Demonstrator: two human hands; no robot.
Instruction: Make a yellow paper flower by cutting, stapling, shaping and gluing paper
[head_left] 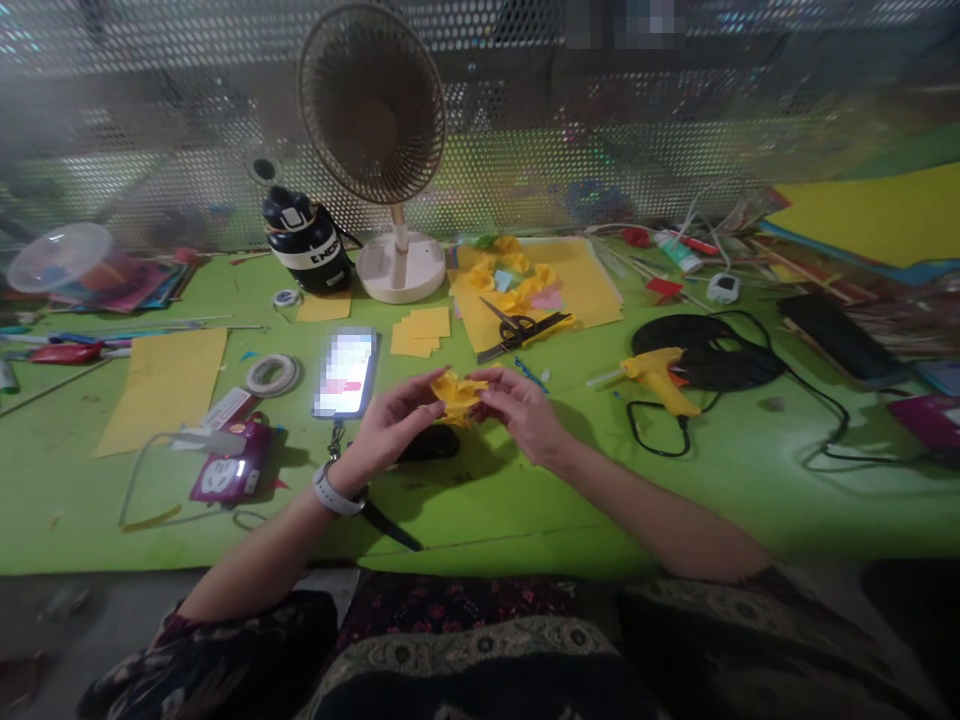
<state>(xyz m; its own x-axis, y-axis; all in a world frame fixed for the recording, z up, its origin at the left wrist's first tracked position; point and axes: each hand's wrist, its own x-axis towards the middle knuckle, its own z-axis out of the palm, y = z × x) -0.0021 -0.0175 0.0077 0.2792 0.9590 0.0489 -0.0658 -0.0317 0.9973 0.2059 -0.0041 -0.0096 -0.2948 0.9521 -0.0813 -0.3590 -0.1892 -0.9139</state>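
Observation:
A yellow paper flower (456,396) is held up between my two hands over the green table (510,520). My left hand (397,418) pinches its left side between thumb and fingers. On the other side, my right hand (523,408) grips the petals with its fingertips. Beneath the flower lies a dark object (429,444), partly hidden by my left hand. Black scissors (521,328) rest open just beyond my hands. Behind them, several more yellow paper flowers (506,275) sit on yellow sheets (592,280). Small yellow paper squares (421,330) are stacked nearby.
A lit phone (346,372) lies left of my hands, near a tape roll (272,375) and a purple box (232,460). A yellow glue gun (664,375) with a black cord is on the right. A fan (401,265) and a black bottle (307,240) stand behind.

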